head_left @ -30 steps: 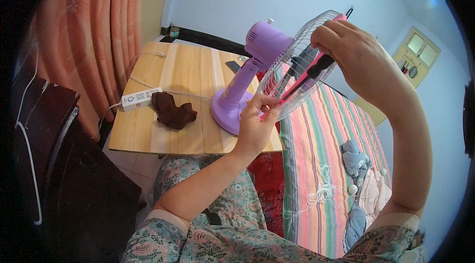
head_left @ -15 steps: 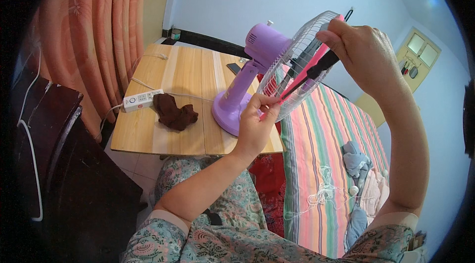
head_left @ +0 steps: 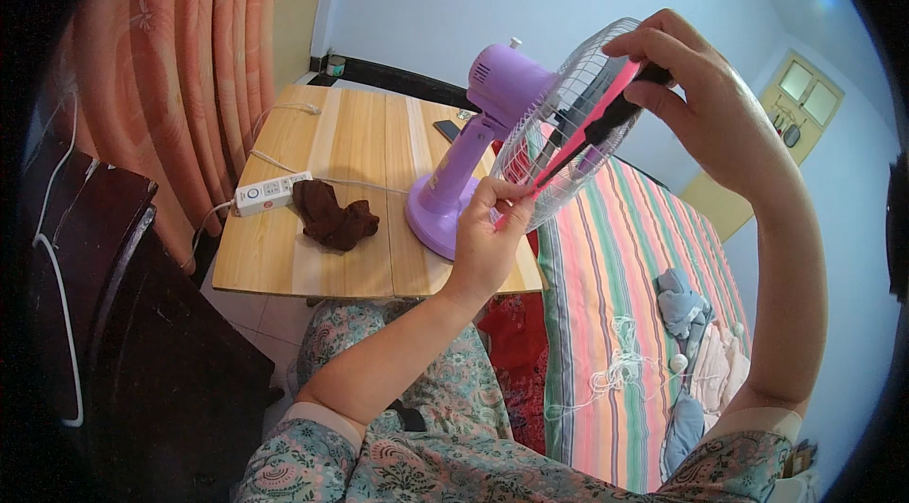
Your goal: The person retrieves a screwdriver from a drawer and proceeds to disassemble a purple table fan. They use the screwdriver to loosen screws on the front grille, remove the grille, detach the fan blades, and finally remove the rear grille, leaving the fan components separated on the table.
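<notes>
A purple fan [head_left: 459,167] stands on the pale wooden worktop [head_left: 346,148], its round base near the edge closest to the person and its head facing right, so the wire cage [head_left: 519,151] reaches out past the worktop, above the bed [head_left: 582,351]. The left hand [head_left: 490,224] is closed in a pinch, thumb and forefinger meeting on the lower end of the cage's pink rim [head_left: 606,94]. The right hand [head_left: 705,105] is raised at the upper end of the rim, its fingers bent over and its thumb beneath, closed around the thick end of a black tool [head_left: 620,113]. The tool slants down along the rim, its thin end pointing toward the left hand; whether the tip touches anything cannot be told. On the worktop, a crumpled brown cloth [head_left: 334,217] lies left of the fan's base, touching a white power strip [head_left: 270,194]. A dark phone [head_left: 446,131] lies behind the fan's stem. The bed has a striped cover, with a loose white cord [head_left: 620,370] and rumpled clothes [head_left: 682,302] on it.
</notes>
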Demonstrator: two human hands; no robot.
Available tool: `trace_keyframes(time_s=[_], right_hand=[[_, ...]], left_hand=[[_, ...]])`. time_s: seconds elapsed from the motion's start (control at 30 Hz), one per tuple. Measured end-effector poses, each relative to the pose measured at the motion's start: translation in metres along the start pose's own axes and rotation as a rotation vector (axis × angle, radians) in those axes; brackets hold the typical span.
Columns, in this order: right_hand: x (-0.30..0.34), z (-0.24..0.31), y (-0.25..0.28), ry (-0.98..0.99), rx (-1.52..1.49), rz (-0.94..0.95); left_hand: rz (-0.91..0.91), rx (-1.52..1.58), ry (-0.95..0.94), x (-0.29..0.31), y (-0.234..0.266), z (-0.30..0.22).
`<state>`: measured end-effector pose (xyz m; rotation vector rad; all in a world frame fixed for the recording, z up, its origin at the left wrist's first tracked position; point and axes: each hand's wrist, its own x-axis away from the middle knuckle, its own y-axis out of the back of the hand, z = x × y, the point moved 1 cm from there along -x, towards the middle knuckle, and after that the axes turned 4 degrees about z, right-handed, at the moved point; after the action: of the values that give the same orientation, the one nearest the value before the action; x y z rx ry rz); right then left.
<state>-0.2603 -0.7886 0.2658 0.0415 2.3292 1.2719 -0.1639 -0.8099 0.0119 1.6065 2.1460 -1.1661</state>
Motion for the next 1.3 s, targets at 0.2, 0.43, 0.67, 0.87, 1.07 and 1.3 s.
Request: trace_keyframes(time_s=[0.2,0.43,0.67,0.87,1.07,1.3], right_hand=[[-0.008,0.011,0.005,-0.353,0.203,0.271],[-0.006,0.014,0.009,-0.169,0.194,0.275],[0.002,0.014,0.009,0.001,-0.077,0.140],[-0.004,0.015,0.004,-0.261,0.126,0.203],[-0.004,0.013,0.007,-0.241,0.119,0.213],[-0.002,0.004,-0.005,-0.033,-0.115,0.039]], left_hand=[[0.003,-0.006,0.032,-0.001,0.001,-0.002],[0.007,0.024,0.028,0.000,-0.001,-0.003],[-0.014,0.034,0.048,-0.003,0.003,-0.001],[0.009,0.045,0.054,-0.003,0.001,0.000],[0.008,0.016,0.077,-0.003,-0.001,-0.005],[0.009,0.050,0.056,-0.003,0.002,-0.003]])
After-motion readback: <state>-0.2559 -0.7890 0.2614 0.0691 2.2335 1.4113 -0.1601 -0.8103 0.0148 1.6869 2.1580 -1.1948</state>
